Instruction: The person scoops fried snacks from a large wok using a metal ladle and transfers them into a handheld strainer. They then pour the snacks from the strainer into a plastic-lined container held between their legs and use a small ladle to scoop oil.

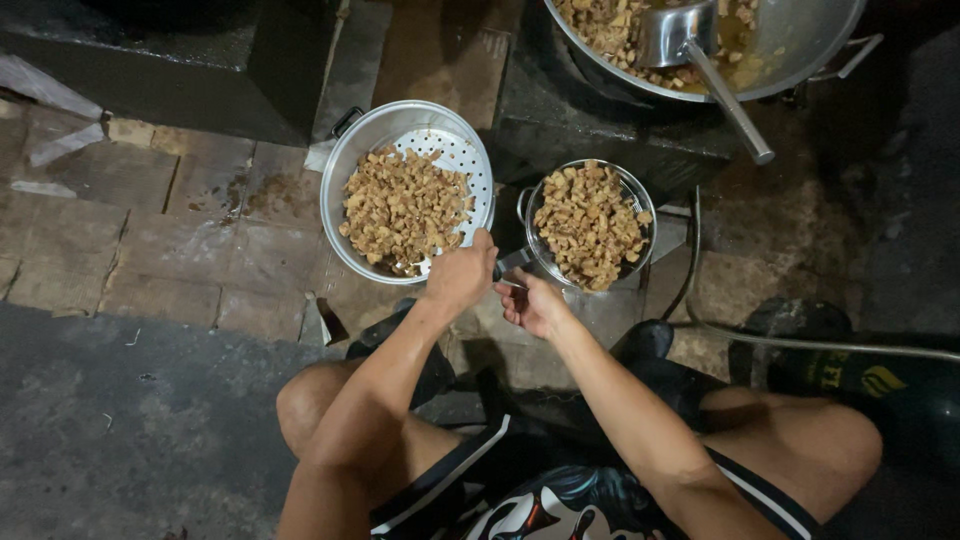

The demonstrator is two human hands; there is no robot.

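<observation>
At the top edge a big metal wok [800, 50] of browned fried chunks in oil sits over a dark stove, a steel ladle [690, 50] resting in it with its handle pointing down and right. Below it on the brick floor [150, 250] stands a round perforated metal colander [460, 150], roughly half covered by a drained heap of the same chunks. Just to its right is a smaller wire strainer basket [640, 195], heaped nearly full. By the look of it, one batch is already drained in the colander and a second waits in the basket, while plenty is left in the wok. The left hand [460, 278] is closed over the colander's near rim; the right hand [533, 303] is curled about the strainer's handle, touching it, though how firmly it is gripped cannot be told.
</observation>
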